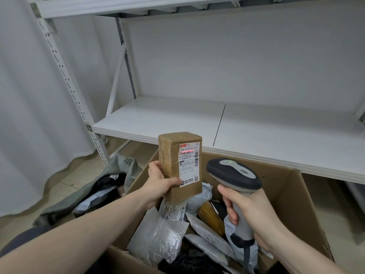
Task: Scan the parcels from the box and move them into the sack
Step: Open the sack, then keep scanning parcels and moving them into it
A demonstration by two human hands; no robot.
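Brown taped cardboard parcel (180,167): upright, gripped at its lower half by left hand (160,186).
Grey handheld scanner (235,181): clasped by right hand (250,212), just right of parcel, red line on label.

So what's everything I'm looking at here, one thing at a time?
brown parcel: one, taped cardboard with a white label, held upright above the box; a red scan line lies on its barcode
scanner: one, grey and black, aimed at the label
cardboard box: one, brown, open, below the hands
parcels in the box: several, silver, grey, black and one yellow-brown
sack: one, grey-green, on the floor left of the box, with dark and pale parcels inside
shelving: white, behind the box
left hand: grips the brown parcel
right hand: grips the scanner handle
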